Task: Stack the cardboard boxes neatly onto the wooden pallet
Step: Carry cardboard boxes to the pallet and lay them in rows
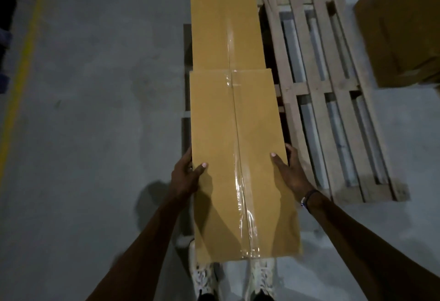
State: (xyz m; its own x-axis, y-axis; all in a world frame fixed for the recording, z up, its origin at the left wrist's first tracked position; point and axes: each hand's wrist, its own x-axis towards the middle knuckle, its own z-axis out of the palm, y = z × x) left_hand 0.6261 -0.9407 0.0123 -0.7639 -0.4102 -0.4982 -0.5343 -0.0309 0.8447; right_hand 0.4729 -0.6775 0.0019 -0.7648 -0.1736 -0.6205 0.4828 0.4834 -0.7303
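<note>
I hold the near box (240,157) by its long sides, left hand (184,176) and right hand (291,172) clamped on it. Its long axis runs straight away from me, in line with the far box (223,14) on the pallet (333,100), left part.

A warehouse: bare concrete floor (95,110) with a yellow painted line (22,71), wooden pallet (333,100), taped cardboard boxes (238,157).

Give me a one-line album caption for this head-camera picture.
Both hands, left and right, grip a taped cardboard box above a wooden pallet.
</note>
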